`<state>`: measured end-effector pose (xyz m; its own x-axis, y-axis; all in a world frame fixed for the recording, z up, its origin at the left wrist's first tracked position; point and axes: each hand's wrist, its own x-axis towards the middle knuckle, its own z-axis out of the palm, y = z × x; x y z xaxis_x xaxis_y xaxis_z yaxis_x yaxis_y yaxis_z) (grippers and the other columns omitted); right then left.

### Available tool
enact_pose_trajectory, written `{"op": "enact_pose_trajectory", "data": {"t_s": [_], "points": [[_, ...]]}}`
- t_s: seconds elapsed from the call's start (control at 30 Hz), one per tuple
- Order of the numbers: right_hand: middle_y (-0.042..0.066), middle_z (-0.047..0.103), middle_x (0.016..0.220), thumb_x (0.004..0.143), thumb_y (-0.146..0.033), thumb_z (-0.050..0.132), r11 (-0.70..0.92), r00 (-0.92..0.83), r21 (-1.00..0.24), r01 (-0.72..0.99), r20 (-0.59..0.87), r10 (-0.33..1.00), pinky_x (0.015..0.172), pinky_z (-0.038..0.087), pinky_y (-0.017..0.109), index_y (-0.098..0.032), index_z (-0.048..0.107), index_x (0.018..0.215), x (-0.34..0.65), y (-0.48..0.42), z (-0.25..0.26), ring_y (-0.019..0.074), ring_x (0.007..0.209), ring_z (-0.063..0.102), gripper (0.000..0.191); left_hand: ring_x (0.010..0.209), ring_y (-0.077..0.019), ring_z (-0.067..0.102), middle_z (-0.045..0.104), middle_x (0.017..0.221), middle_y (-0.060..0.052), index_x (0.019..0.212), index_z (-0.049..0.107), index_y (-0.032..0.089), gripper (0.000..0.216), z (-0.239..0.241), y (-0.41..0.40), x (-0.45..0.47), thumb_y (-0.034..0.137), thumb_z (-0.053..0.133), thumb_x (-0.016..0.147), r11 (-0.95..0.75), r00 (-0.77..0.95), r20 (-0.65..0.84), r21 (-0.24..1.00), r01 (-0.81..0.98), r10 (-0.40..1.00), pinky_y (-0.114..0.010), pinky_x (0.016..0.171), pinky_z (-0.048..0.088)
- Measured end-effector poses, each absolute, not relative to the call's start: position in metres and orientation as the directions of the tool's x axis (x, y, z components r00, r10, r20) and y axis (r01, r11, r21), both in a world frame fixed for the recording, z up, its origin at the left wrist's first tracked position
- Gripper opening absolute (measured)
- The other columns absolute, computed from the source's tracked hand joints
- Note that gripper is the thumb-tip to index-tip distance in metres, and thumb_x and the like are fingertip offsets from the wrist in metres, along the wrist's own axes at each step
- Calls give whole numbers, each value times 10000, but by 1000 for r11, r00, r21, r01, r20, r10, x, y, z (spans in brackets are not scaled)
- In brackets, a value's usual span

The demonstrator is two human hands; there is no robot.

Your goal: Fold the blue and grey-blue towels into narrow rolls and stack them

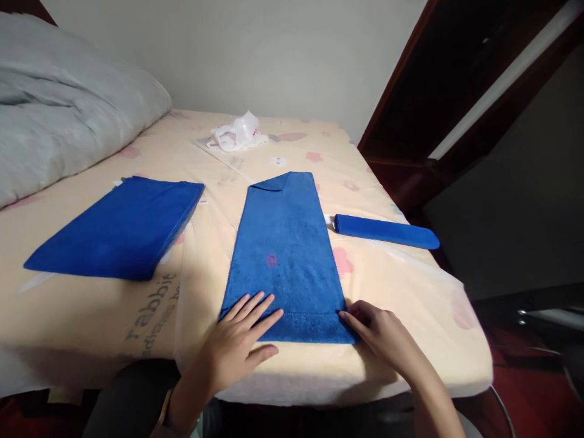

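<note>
A blue towel (287, 255) lies folded into a long strip on the bed, running away from me. My left hand (239, 344) rests flat on its near left corner, fingers spread. At the strip's near right corner my right hand (381, 331) touches the edge with its fingertips. Neither hand grips anything.
A stack of folded blue towels (118, 225) lies to the left. A rolled blue towel (385, 231) sits to the right near the bed edge. A white plastic bag (237, 132) lies at the back, a grey pillow (59, 103) at far left. Dark wooden furniture (438, 91) stands right.
</note>
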<state>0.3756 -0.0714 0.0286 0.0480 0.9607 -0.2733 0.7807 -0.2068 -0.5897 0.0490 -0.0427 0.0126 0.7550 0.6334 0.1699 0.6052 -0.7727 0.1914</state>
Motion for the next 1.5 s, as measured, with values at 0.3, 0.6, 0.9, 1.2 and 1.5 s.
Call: {"op": "enact_pose_trajectory", "data": {"t_s": [0.3, 0.6, 0.9, 1.2, 1.5], "points": [[85, 701, 868, 976, -463, 479, -79, 102, -397, 914, 35, 994, 697, 479, 385, -238, 628, 851, 364, -73, 29, 278, 804, 650, 298, 1425, -317, 389, 353, 1585, -70, 1558, 264, 328, 745, -3, -50, 39, 622, 518, 923, -735, 718, 156, 125, 667, 678, -515, 1152, 337], [85, 371, 1568, 1005, -371, 473, 469, -394, -323, 822, 271, 878, 1167, 352, 513, -176, 433, 1490, 265, -85, 13, 303, 1443, 335, 524, 1384, -281, 458, 468, 1517, -91, 1492, 437, 232, 500, 7, -43, 47, 320, 472, 1000, -768, 702, 348, 93, 633, 621, -476, 1151, 376], [88, 250, 1594, 1014, -549, 386, 286, -263, -295, 912, 118, 958, 1185, 309, 541, -137, 261, 1560, 293, -88, -1, 306, 1476, 262, 695, 1414, -283, 415, 394, 1562, -45, 1560, 281, 275, 637, -7, -42, 48, 481, 478, 990, -763, 734, 233, 64, 643, 638, -476, 1159, 346], [65, 169, 1621, 959, -615, 465, 297, -305, -383, 875, 42, 952, 1219, 253, 515, -209, 147, 1585, 338, -89, 7, 284, 1497, 192, 811, 1371, -267, 476, 427, 1535, -35, 1567, 236, 305, 714, -4, -35, 26, 502, 542, 953, -777, 748, 213, 117, 619, 629, -430, 1094, 457], [55, 514, 1465, 875, -280, 565, 365, -416, -480, 798, 0, 909, 1136, 421, 457, -207, 589, 1386, 344, -94, 31, 295, 1351, 484, 516, 1355, -281, 493, 519, 1472, -35, 1437, 501, 350, 650, 16, -30, -1, 368, 728, 829, -651, 658, 136, 388, 652, 740, -473, 1103, 457]]}}
